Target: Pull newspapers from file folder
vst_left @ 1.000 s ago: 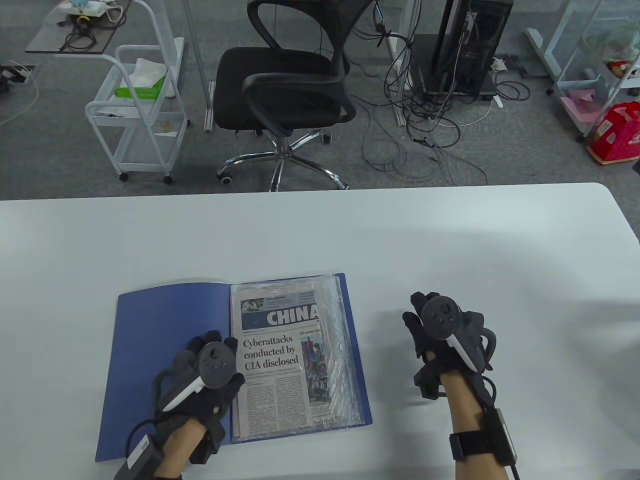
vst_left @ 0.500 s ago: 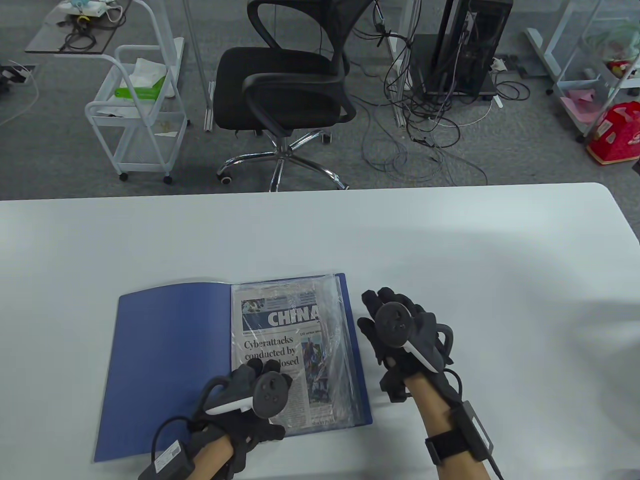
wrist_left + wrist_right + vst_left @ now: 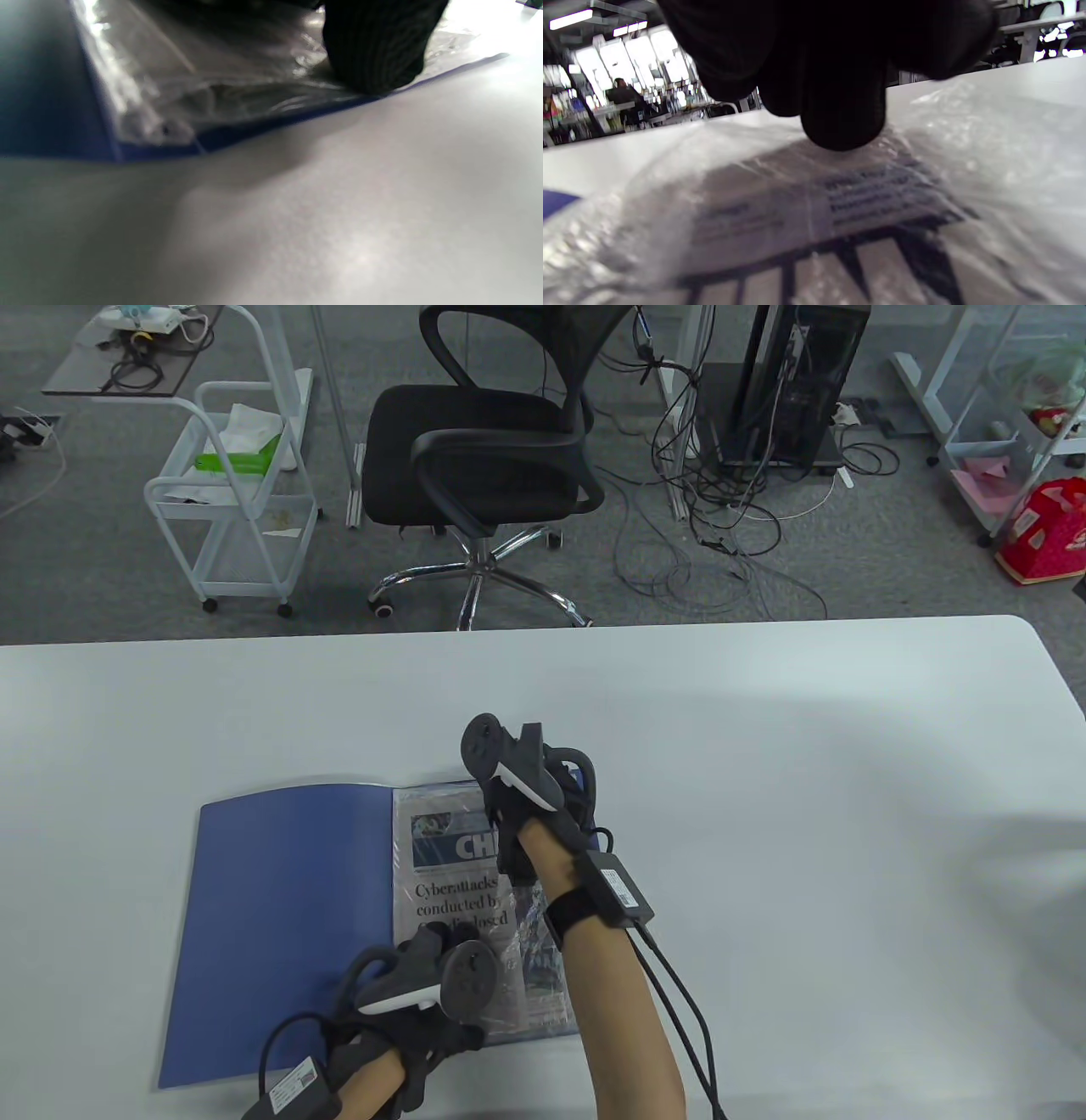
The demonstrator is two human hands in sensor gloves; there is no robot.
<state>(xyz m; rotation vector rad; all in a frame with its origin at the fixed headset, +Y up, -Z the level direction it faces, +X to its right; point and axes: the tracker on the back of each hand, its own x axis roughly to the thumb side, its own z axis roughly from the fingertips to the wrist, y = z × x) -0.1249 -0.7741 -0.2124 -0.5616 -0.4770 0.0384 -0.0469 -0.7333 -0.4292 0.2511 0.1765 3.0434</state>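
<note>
An open blue file folder (image 3: 280, 899) lies on the white table near its front edge. A folded newspaper (image 3: 450, 895) sits in a clear plastic sleeve (image 3: 988, 148) on the folder's right half. My left hand (image 3: 441, 940) presses on the sleeve's lower part; in the left wrist view a gloved fingertip (image 3: 373, 55) rests on the plastic by the folder's bottom edge (image 3: 263, 123). My right hand (image 3: 553, 780) reaches over the sleeve's top edge. In the right wrist view its bunched fingertips (image 3: 840, 114) touch the plastic over the newspaper (image 3: 865, 190). Whether they pinch anything is hidden.
The white table (image 3: 806, 780) stretches to the right and back of the folder. Beyond its far edge stand a black office chair (image 3: 484, 449), a white wire cart (image 3: 233, 500) and a tangle of cables (image 3: 730, 517) on the floor.
My right hand swung left from beside the folder to the sleeve's top edge, its forearm now crossing the page. My left hand moved from the spine down onto the lower newspaper and stays there.
</note>
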